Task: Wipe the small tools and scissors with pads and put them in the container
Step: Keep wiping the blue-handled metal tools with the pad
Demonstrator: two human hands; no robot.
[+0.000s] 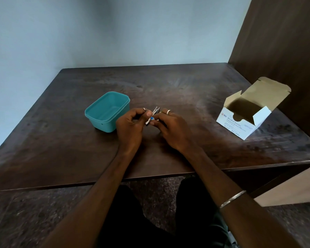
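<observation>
At frame centre, the left hand (131,122) and right hand (170,126) pinch a small foil pad packet (151,116) between curled fingertips, its long axis slanting upper right. The teal container (104,120) sits just left, nearest the left hand.

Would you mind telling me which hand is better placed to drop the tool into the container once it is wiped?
Probably the left hand: it sits right beside the teal container and already grips a small tool. The right hand is farther off, nearer the swab box.
</observation>
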